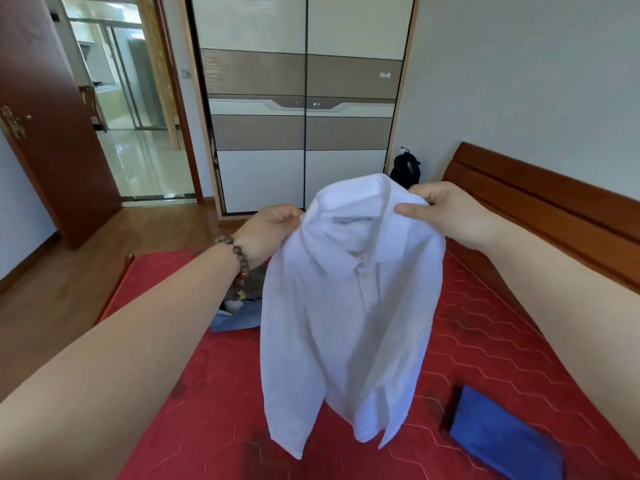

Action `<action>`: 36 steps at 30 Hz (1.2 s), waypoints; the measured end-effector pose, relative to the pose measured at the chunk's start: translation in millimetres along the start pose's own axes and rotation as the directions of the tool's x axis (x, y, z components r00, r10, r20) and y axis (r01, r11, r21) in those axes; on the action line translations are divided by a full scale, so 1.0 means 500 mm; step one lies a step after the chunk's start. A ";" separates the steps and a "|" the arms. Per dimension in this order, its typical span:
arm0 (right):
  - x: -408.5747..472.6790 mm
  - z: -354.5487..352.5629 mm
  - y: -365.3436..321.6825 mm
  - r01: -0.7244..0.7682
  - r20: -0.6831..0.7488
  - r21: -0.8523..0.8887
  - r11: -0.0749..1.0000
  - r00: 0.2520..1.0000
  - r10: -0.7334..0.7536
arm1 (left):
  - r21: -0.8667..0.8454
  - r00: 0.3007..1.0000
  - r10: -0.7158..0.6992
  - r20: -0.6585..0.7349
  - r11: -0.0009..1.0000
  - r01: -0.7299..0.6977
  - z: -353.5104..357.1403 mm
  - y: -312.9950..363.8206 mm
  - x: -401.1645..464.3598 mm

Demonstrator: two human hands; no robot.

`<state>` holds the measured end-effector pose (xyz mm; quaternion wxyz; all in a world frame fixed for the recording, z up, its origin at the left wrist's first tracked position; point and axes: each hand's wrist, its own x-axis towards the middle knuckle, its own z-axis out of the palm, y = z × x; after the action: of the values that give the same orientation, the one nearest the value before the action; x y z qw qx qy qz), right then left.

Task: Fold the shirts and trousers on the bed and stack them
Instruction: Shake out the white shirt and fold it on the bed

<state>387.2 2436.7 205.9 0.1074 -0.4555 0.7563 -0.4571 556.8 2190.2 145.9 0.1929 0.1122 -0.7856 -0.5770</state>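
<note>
Holding white shirt (349, 306) up mid-frame over the bed (485, 323), unfolded, left hand (270, 230) and right hand (446, 211) each pinching a shoulder. I judge early: folded blue garment (498, 434) lower right, blue clothes pile (239, 317) left unfolded.

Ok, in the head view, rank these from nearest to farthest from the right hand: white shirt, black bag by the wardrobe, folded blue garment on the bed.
1. White shirt: pinched at its shoulder by the right hand.
2. Black bag: just behind the hand, beside the wardrobe.
3. Folded blue garment: low on the bed, near the person.
</note>
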 end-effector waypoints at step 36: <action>-0.090 -0.044 0.003 -0.009 -0.108 0.495 0.869 0.992 0.071 | -0.432 0.919 0.029 0.393 0.888 0.157 0.113 0.069 0.065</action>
<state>399.0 2485.2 205.7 0.1827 -0.3681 0.6291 -0.6598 504.6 2236.4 169.7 0.0343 -0.0266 -0.6465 -0.7617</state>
